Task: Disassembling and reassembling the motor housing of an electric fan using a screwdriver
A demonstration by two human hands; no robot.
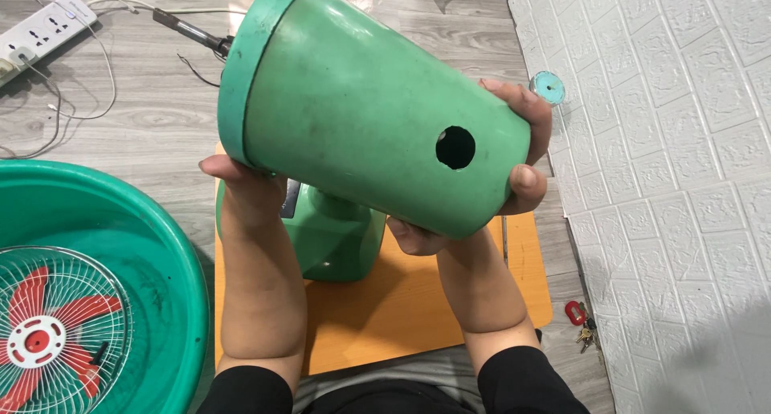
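1. The person holds a large green plastic cone housing (361,101) in the air, tilted, with both hands. I judge the step in hand to be looking over or turning this part, which seems to belong to a taken-apart fan.
2. The left hand (241,181) is under the wide rim, the fingers curled around it from below. The right hand (514,157) is closed around the narrow end, with the thumb just beside the round hole (455,147) in the wall.
3. The next move probably needs a firm grip at both ends, because the housing is big and smooth, and it can slip when it is turned.
4. Below the housing a green fan base (333,241) stands on an orange board (418,301).
5. At the left, a green basin (173,261) holds water and a wire fan grille with red blades (56,326).
6. The floor is grey wood (144,101), with a white power strip (44,28) and thin cables. At the right lies a white brick-pattern mat (666,181), with a small blue cap (547,86) at its edge and keys (582,322) near it.
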